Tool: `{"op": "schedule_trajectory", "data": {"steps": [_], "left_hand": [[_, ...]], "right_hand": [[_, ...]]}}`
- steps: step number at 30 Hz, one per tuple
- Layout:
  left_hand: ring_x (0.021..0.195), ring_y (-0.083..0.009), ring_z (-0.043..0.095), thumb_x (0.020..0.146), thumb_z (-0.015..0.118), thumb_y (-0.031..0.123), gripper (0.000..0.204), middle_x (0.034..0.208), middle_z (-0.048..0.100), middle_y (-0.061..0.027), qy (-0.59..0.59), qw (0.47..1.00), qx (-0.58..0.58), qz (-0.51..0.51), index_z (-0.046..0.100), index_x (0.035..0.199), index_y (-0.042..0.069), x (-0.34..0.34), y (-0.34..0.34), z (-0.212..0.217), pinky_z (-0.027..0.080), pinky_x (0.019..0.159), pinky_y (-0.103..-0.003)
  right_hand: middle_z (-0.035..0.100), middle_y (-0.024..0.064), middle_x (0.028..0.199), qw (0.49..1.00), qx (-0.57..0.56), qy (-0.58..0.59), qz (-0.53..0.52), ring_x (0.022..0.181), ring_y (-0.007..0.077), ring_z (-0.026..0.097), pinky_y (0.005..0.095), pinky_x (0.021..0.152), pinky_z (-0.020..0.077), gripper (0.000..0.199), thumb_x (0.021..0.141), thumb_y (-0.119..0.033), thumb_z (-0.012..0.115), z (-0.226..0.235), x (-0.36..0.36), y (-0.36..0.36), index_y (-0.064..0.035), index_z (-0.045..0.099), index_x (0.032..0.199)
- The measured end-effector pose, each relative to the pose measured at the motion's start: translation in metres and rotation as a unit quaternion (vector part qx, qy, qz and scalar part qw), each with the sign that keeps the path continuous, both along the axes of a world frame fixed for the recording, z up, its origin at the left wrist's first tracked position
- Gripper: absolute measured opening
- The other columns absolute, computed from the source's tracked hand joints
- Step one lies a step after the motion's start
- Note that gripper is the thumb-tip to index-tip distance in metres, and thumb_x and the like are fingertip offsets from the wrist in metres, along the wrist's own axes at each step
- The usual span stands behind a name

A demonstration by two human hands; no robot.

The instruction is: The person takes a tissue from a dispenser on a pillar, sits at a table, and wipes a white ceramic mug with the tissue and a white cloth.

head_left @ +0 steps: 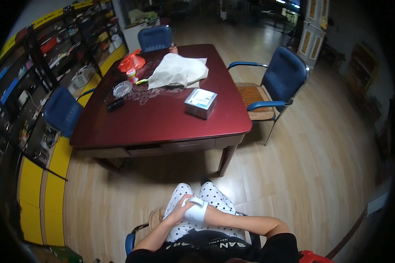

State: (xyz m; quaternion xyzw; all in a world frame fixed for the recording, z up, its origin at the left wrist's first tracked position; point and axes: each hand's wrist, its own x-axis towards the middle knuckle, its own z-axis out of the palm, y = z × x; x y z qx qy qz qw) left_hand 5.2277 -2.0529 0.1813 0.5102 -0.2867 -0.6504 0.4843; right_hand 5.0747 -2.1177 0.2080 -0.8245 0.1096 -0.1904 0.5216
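Note:
Over my lap I have a smooth white mug-like thing (195, 214) with a curved white loop, like a handle, at its top. My left hand (179, 211) is closed round its left side, with the fingers up near the loop. Against the right side of it rests my right hand (211, 215); its fingers are hidden by the white thing. Whether they grip its edge or reach inside cannot be told. Beneath both hands are my white trousers with dark dots (219, 197).
Ahead stands a dark red table (162, 127) bearing a small box (200, 103), a white cloth (180, 71), a clear glass dish (122, 89), a red plastic bag (132, 61) and a black object (115, 104). Blue chairs surround it, one at right (286, 72). Filled shelves (52, 87) line the left.

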Motion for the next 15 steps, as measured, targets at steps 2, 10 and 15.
{"op": "schedule_trajectory", "data": {"steps": [2, 10, 15], "left_hand": [[0.091, -0.0131, 0.046, 0.081, 0.054, 0.017, 0.025, 0.096, 0.049, -0.0067, -0.002, 1.0, 0.007, -0.003, 0.046, 0.104, 0.009, -0.003, 0.002, 0.001, 0.04, 0.076, -0.025], [0.093, -0.0143, 0.046, 0.079, 0.051, 0.016, 0.024, 0.095, 0.05, -0.0059, -0.089, 0.985, -0.142, -0.039, 0.049, 0.1, 0.005, -0.002, -0.003, 0.015, 0.036, 0.082, -0.027], [0.094, -0.0143, 0.046, 0.079, 0.05, 0.018, 0.029, 0.097, 0.05, -0.006, 0.072, 0.994, -0.076, 0.013, 0.048, 0.104, 0.004, -0.003, -0.013, 0.007, 0.036, 0.084, -0.026]], "right_hand": [[0.045, 0.0152, 0.117, 0.997, 0.062, 0.042, 0.0, 0.108, 0.0268, 0.046, 0.0321, 0.089, 0.0369, 0.034, 0.083, -0.016, 0.05, 0.009, -0.002, 0.001, -0.0043, 0.045, 0.114], [0.05, 0.0106, 0.108, 0.953, 0.298, -0.009, -0.051, 0.099, 0.0206, 0.051, 0.0277, 0.083, 0.0404, 0.033, 0.082, -0.011, 0.052, 0.0, 0.001, 0.011, -0.0012, 0.046, 0.113], [0.05, 0.0078, 0.112, 0.786, 0.613, -0.071, -0.038, 0.102, 0.018, 0.049, 0.0288, 0.085, 0.0394, 0.037, 0.083, -0.015, 0.054, -0.004, 0.003, 0.002, -0.0042, 0.045, 0.117]]}}
